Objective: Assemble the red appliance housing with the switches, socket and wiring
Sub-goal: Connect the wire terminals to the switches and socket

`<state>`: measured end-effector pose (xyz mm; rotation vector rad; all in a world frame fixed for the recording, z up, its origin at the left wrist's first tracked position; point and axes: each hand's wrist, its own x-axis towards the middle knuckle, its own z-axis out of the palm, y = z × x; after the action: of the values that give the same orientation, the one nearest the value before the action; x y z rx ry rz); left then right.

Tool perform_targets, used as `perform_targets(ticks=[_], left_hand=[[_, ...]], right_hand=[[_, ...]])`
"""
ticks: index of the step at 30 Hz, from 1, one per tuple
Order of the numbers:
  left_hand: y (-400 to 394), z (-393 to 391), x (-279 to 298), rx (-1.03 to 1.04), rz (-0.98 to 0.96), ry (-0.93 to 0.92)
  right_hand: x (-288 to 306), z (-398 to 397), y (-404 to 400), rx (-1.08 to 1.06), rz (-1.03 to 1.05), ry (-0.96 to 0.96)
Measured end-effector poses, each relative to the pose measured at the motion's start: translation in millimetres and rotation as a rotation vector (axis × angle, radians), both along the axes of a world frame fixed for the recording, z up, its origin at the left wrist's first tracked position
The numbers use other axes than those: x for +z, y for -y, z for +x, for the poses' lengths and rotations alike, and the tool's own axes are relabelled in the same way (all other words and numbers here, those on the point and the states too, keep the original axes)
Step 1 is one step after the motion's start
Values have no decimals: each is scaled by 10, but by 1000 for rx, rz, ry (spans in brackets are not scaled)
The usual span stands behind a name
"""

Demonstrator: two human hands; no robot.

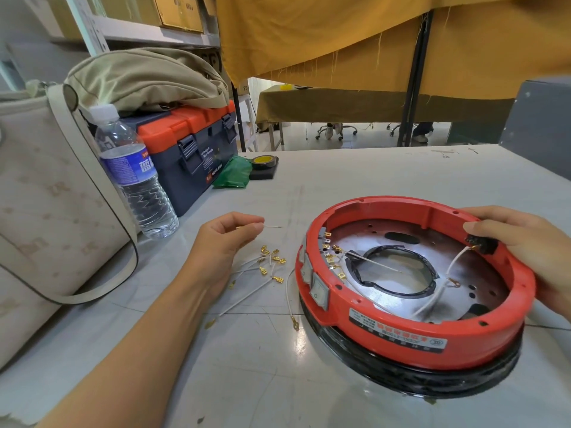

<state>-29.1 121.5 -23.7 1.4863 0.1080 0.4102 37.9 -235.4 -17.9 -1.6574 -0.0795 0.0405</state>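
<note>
Under right hand [513,242], socket [480,245] half-hidden

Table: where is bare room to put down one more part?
Bare table lies behind the housing, right of the tape. Bare too is the near edge, in front of the housing. It is crowded between the left hand and the housing, where the wires lie.

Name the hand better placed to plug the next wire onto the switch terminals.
Left hand: it already pinches a white wire. The right hand grips the round red housing.
</note>
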Motion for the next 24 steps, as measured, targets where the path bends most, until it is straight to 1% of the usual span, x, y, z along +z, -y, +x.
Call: perform_targets(ticks=[6, 10, 14, 24], left_hand=[[5, -3, -7, -62, -71, 78], [23, -14, 16, -75, -66, 103], [38, -32, 29, -100, -81, 85], [56, -54, 38, -110, -35, 36]], right_hand=[[-5, 5, 16, 3, 2, -3], [-1, -2, 5, -2, 0, -3], [3, -12, 0, -7, 1, -6], [22, -23, 0, -6, -18, 5]])
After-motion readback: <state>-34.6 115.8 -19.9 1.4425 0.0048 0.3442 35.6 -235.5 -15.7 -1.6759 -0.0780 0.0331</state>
